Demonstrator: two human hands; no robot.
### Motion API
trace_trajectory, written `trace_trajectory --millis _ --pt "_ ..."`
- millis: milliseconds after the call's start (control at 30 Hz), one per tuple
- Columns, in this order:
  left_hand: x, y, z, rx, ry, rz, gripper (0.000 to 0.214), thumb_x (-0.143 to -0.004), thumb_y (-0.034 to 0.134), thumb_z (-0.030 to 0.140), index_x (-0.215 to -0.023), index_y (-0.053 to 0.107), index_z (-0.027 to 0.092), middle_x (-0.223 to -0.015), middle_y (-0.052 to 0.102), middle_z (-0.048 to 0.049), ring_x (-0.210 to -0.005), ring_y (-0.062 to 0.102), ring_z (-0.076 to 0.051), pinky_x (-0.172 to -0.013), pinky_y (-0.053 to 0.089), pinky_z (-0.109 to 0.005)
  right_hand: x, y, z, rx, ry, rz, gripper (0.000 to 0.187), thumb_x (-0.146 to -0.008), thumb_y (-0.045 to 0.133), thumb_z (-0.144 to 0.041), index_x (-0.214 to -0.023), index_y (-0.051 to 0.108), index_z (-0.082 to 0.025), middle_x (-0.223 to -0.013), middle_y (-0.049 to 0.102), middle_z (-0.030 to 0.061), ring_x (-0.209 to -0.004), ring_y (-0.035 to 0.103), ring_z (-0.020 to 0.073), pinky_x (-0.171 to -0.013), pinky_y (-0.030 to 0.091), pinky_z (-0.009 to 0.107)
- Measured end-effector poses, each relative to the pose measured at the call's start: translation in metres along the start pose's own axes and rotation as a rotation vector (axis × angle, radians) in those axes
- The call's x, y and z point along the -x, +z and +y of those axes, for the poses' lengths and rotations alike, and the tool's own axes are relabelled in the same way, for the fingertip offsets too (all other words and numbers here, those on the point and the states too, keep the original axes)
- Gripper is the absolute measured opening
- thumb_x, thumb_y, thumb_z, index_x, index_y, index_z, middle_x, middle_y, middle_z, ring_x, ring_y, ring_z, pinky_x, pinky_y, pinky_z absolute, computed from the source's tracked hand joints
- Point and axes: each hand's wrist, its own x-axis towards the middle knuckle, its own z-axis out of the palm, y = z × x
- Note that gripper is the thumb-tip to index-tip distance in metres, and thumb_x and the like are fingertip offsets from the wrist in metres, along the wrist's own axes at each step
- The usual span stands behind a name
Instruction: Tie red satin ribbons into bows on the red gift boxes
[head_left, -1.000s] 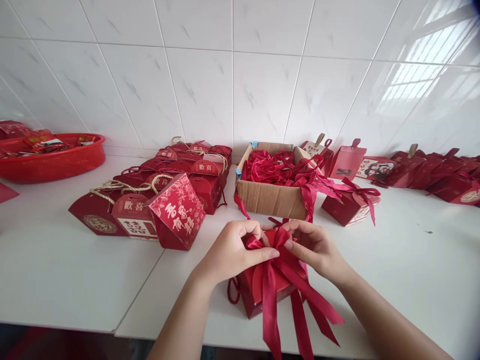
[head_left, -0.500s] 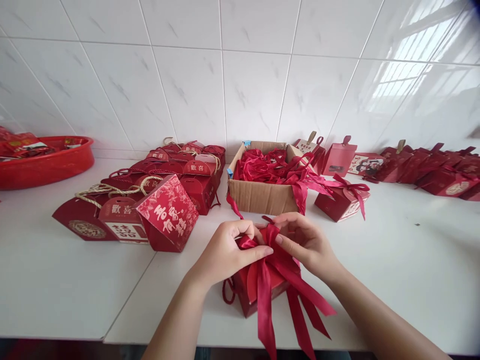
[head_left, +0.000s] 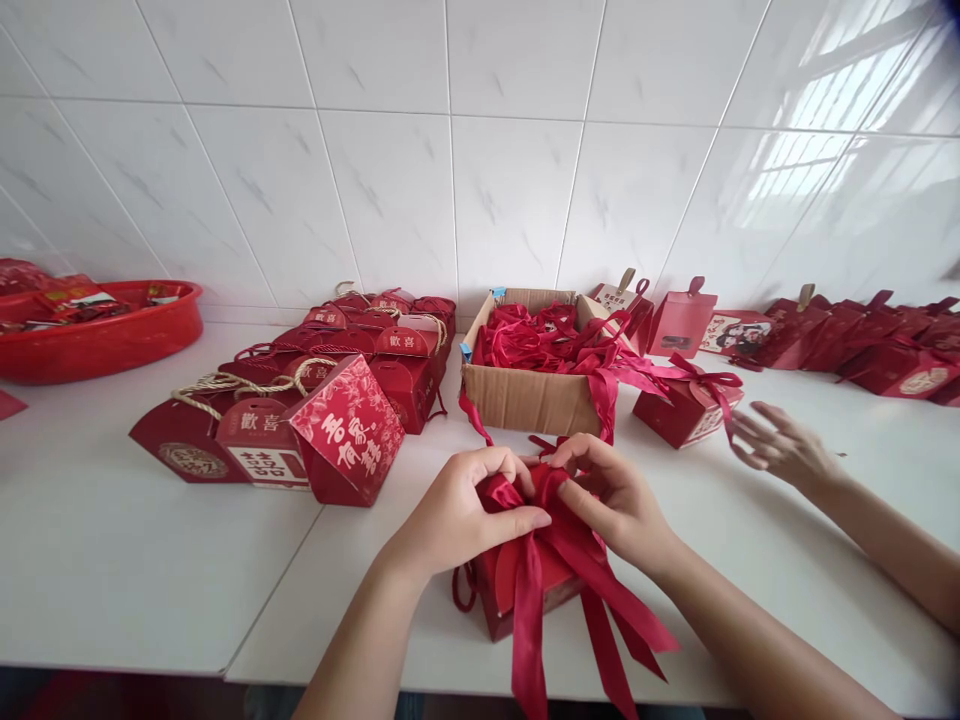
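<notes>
A small red gift box (head_left: pixel 504 590) stands near the table's front edge, with a satin ribbon (head_left: pixel 529 620) bowed on its top. My left hand (head_left: pixel 472 505) pinches a loop of the ribbon between thumb and fingers. On the bow's other side, my right hand (head_left: pixel 611 500) has its thumb and fingers closed on another ribbon loop. Long ribbon tails hang over the front of the box and past the table edge. The knot is partly hidden behind my fingers. A dark red cord loop (head_left: pixel 464 588) shows at the box's left side.
A cardboard carton (head_left: pixel 536 398) of red ribbons stands behind my hands. Several gift boxes (head_left: pixel 349 430) are grouped at left, past them a red basin (head_left: pixel 112 335) of packets. Another person's hand (head_left: pixel 784 445) reaches in from the right beside a ribboned box (head_left: pixel 679 412).
Another person's hand and forearm have come in from the right, near the ribboned box. My hands stay on the bow with barely any shift. The view has moved slightly.
</notes>
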Motion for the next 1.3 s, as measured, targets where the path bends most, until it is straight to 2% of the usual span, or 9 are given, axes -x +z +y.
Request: trace_trajectory --millis 200,333,500,633,733,933,1067,1200,1300 --pt "0.000 -0.002 0.001 0.008 -0.006 -0.006 0.025 -0.075 0.072 0.032 -0.073 0.051 0.019 -0.081 0.061 0.0010 -0.079 0.058 -0.015 -0.075 0.045 -0.026 -0.001 0.003 0.001 0.036 -0.020 0.009 0.005 -0.087 0.051 -0.018 -0.084 0.049 -0.022 -0.076 0.055 -0.0006 -0.065 0.052 0.0119 -0.056 0.044 0.023" --pt "0.000 -0.007 -0.002 0.056 0.030 -0.028 0.026 -0.085 0.061 0.038 -0.071 0.050 0.019 -0.081 0.060 -0.0004 -0.074 0.054 -0.013 -0.071 0.043 -0.026 0.000 -0.002 0.004 0.151 -0.098 0.010 0.016 -0.085 0.049 -0.011 -0.094 0.052 -0.023 -0.086 0.058 0.0018 -0.071 0.055 0.0137 -0.060 0.047 0.026" --pt "0.001 -0.013 -0.007 0.111 0.035 -0.021 0.037 -0.088 0.055 0.044 -0.064 0.050 0.017 -0.094 0.061 -0.0049 -0.090 0.058 -0.017 -0.080 0.043 -0.027 0.002 -0.009 0.003 0.214 -0.141 -0.057 0.031 -0.085 0.048 -0.006 -0.107 0.057 -0.025 -0.102 0.064 0.0048 -0.084 0.060 0.0169 -0.071 0.051 0.030" --pt "0.001 -0.013 -0.009 0.146 -0.028 -0.043 0.036 -0.090 0.051 0.046 -0.068 0.054 0.018 -0.097 0.061 -0.0052 -0.104 0.057 -0.021 -0.087 0.042 -0.028 0.003 -0.008 -0.002 0.122 -0.055 -0.107 0.026 -0.089 0.049 -0.013 -0.109 0.057 -0.026 -0.100 0.064 0.0046 -0.081 0.061 0.0163 -0.068 0.050 0.029" --pt "0.002 -0.011 -0.007 0.197 -0.080 -0.073 0.032 -0.092 0.047 0.045 -0.077 0.056 0.018 -0.095 0.062 -0.0042 -0.096 0.058 -0.019 -0.081 0.043 -0.028 0.004 -0.009 -0.006 0.012 -0.018 -0.160 0.022 -0.088 0.053 -0.016 -0.107 0.058 -0.027 -0.098 0.063 0.0042 -0.083 0.060 0.0167 -0.067 0.049 0.028" --pt "0.003 -0.008 -0.005 0.235 -0.079 -0.082 0.029 -0.087 0.058 0.037 -0.067 0.053 0.017 -0.110 0.064 -0.0057 -0.096 0.059 -0.019 -0.078 0.043 -0.028 0.004 -0.020 -0.012 -0.041 -0.003 -0.337 0.020 -0.082 0.059 -0.018 -0.101 0.061 -0.023 -0.090 0.061 0.0049 -0.076 0.056 0.0170 -0.060 0.045 0.028" --pt "0.001 -0.006 -0.006 0.243 -0.088 -0.046 0.030 -0.086 0.059 0.036 -0.063 0.054 0.016 -0.108 0.066 -0.0051 -0.096 0.060 -0.018 -0.080 0.043 -0.027 0.003 -0.017 -0.013 0.031 -0.068 -0.273 0.009 -0.085 0.060 -0.022 -0.091 0.067 -0.021 -0.078 0.062 0.0036 -0.061 0.047 0.0118 -0.051 0.036 0.025" --pt "0.000 -0.006 -0.006 0.264 -0.107 -0.025 0.033 -0.083 0.062 0.035 -0.059 0.051 0.016 -0.106 0.068 -0.0056 -0.093 0.061 -0.018 -0.080 0.042 -0.028 0.000 -0.013 -0.012 -0.174 0.089 -0.224 0.012 -0.085 0.064 -0.030 -0.084 0.066 -0.019 -0.063 0.052 -0.0022 -0.053 0.039 0.0080 -0.047 0.031 0.023" --pt "0.001 -0.007 -0.005 0.275 -0.113 -0.038 0.034 -0.081 0.065 0.034 -0.057 0.050 0.016 -0.106 0.067 -0.0056 -0.091 0.061 -0.018 -0.079 0.043 -0.028 -0.003 -0.015 -0.011 -0.335 0.182 -0.257 0.014 -0.083 0.068 -0.032 -0.088 0.064 -0.019 -0.058 0.044 -0.0064 -0.049 0.034 0.0058 -0.044 0.028 0.020"
